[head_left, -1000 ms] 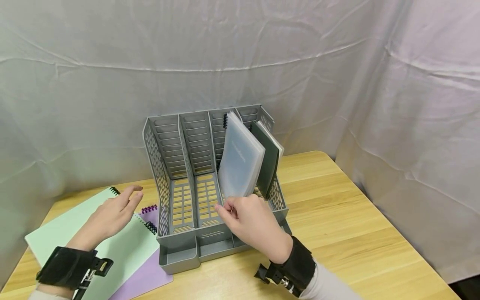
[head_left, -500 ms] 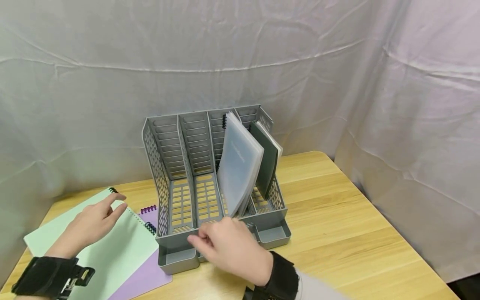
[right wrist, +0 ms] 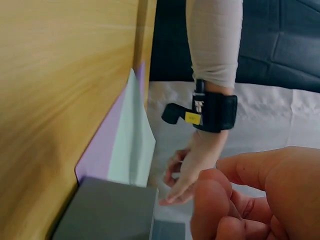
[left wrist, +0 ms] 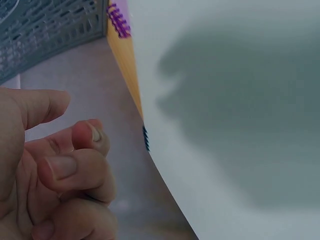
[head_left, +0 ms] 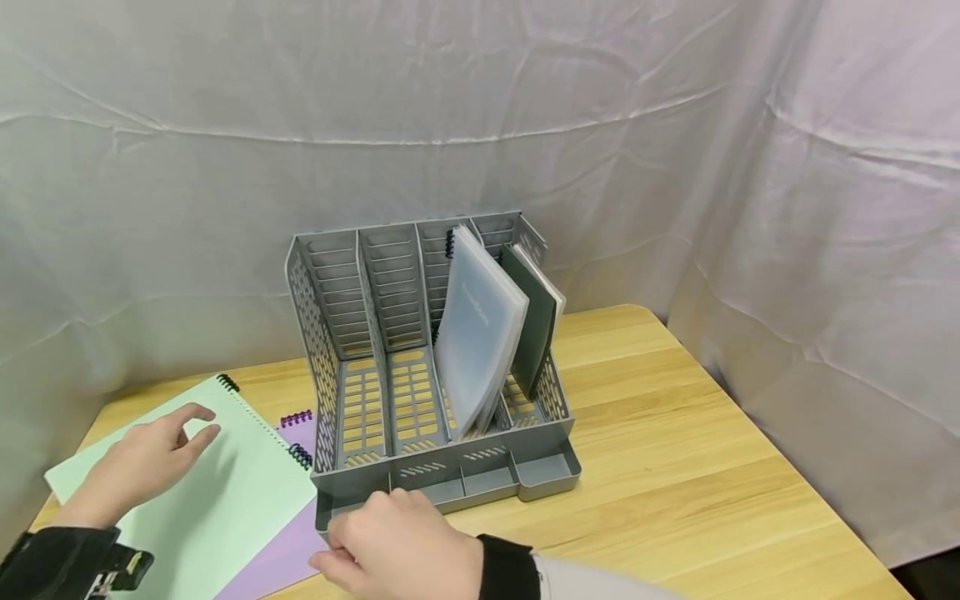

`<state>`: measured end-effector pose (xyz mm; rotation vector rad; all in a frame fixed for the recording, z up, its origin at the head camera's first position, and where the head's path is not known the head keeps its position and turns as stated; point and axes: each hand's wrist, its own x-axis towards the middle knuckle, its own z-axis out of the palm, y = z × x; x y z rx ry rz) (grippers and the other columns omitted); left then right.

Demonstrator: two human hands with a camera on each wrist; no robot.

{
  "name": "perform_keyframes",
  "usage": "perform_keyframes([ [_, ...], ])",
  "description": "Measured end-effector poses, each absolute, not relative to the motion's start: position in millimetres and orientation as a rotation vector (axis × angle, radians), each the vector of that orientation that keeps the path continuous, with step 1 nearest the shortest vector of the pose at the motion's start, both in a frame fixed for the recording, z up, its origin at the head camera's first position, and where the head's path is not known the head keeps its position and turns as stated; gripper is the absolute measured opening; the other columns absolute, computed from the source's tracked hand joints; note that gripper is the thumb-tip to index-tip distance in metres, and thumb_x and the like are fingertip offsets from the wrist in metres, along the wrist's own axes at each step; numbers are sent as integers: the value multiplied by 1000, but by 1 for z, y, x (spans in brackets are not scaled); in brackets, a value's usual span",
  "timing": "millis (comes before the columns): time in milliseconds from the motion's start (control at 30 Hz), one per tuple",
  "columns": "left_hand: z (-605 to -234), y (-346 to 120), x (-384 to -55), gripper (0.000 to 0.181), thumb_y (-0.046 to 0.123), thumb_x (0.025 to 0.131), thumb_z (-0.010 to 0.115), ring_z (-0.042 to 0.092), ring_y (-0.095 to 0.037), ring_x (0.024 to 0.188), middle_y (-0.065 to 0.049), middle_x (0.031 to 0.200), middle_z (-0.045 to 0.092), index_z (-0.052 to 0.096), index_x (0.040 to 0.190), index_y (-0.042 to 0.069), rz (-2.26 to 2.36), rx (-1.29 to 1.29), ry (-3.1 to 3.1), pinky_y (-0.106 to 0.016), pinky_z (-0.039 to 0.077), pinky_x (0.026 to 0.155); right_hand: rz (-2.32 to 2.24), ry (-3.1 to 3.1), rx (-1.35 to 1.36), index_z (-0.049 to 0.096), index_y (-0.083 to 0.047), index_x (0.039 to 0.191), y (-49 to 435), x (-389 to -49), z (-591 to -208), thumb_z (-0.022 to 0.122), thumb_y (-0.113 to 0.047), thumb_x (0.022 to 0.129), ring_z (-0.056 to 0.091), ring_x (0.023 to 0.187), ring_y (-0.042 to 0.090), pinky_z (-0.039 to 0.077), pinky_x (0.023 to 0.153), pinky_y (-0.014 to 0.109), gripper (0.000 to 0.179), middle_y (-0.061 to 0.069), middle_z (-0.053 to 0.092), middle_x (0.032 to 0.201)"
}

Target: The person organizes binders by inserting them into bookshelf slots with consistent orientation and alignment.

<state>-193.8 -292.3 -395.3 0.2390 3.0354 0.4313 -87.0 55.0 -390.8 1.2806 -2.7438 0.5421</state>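
Observation:
My left hand (head_left: 138,462) hovers above a pale green spiral notebook (head_left: 240,492), and its shadow falls on the cover. In the left wrist view the fingers (left wrist: 82,172) curl loosely around nothing. My right hand (head_left: 408,542) is in front of a grey desk file organizer (head_left: 420,467), hiding part of its front left tray. Loosely bent fingers (right wrist: 210,200) in the right wrist view hold nothing. Beneath the green notebook, a purple spiral notebook (head_left: 281,554) sticks out. A notebook with a translucent cover (head_left: 480,325) stands tilted in the organizer, left of a dark green notebook (head_left: 532,317).
Wooden tabletop (head_left: 675,442) extends to the right of the organizer. Grey curtain (head_left: 465,108) hangs behind and beside the table. Upright dividers (head_left: 375,308) split the organizer into compartments, with small trays (head_left: 543,471) along its front.
My right hand has moved left and toward me, away from the translucent-covered notebook. My left hand has drawn back to the lower left over the green notebook. The notebooks in the organizer look unmoved.

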Motion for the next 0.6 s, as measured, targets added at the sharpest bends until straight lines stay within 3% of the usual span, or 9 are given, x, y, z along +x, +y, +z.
perform_keyframes([
  [233, -399, -312, -190, 45, 32, 112, 54, 57, -16, 69, -3, 80, 67, 59, 134, -7, 399, 237, 3071, -37, 43, 62, 378, -2822, 1385, 61, -28, 70, 28, -86, -399, 57, -44, 110, 42, 52, -9, 32, 47, 16, 44, -21, 51, 57],
  [500, -403, -335, -189, 47, 32, 112, 51, 59, -16, 69, -6, 81, 70, 58, 132, -10, 371, 175, 3066, -37, 44, 61, 252, -2920, 1473, 59, -30, 71, 2, -87, -414, 52, -60, 108, 39, 54, -7, 35, 45, 18, 49, -19, 43, 59],
  [600, -404, -342, -188, 47, 31, 112, 52, 63, -21, 70, -10, 82, 72, 57, 131, -12, 366, 139, 3056, -43, 48, 61, 265, -2967, 1461, 64, -31, 72, -9, -86, -421, 52, -57, 109, 42, 56, -6, 36, 46, 19, 47, -18, 45, 59],
])
